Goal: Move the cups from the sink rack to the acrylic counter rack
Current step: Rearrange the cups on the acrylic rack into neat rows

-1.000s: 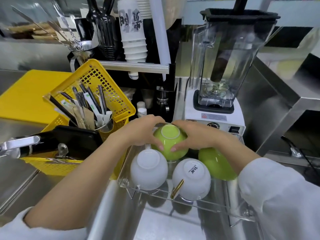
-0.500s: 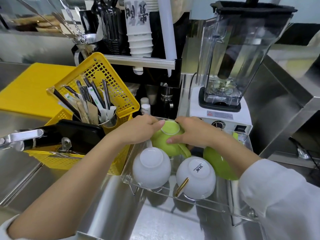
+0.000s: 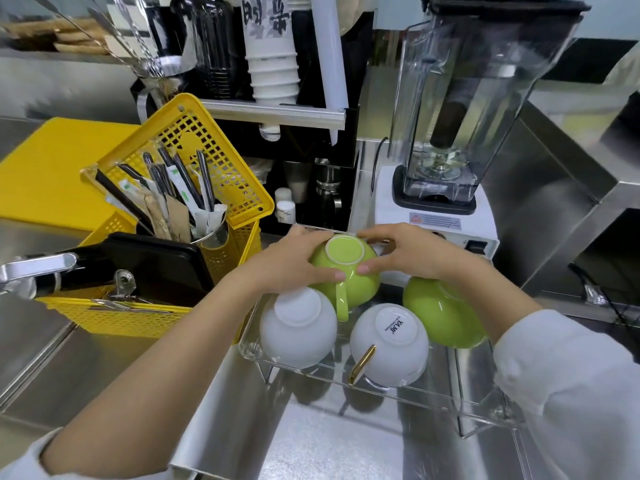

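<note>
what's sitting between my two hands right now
In the head view, an upside-down green cup sits between the left hand and right hand, both touching it.

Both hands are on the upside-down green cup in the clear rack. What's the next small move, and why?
Probably let go, both hands together. The green cup already sits upside down in the clear rack, behind two white cups and beside another green cup. The left hand and right hand only steady it.

Bright even light, steel glare, edges bowed and perhaps motion-blurred.
</note>
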